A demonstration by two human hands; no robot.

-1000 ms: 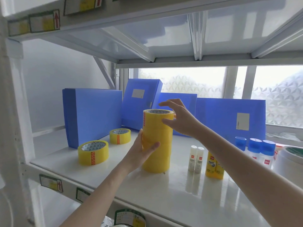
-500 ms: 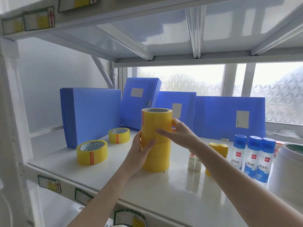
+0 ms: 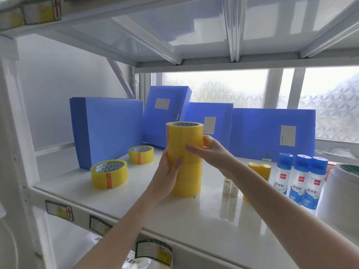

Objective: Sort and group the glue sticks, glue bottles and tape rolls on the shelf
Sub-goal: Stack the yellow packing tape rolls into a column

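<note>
Currently your left hand and right hand grasp the tape stack mid-shelf, squaring it. Next, I judge, add the two loose rolls at left.

- Left hand: bare, no glove, ring or watch visible.
- Right hand: bare, likewise unadorned.
- Both forearms: bare to the lower frame edge; no sleeve in view.

Right forearm hides most of the glue sticks.
</note>
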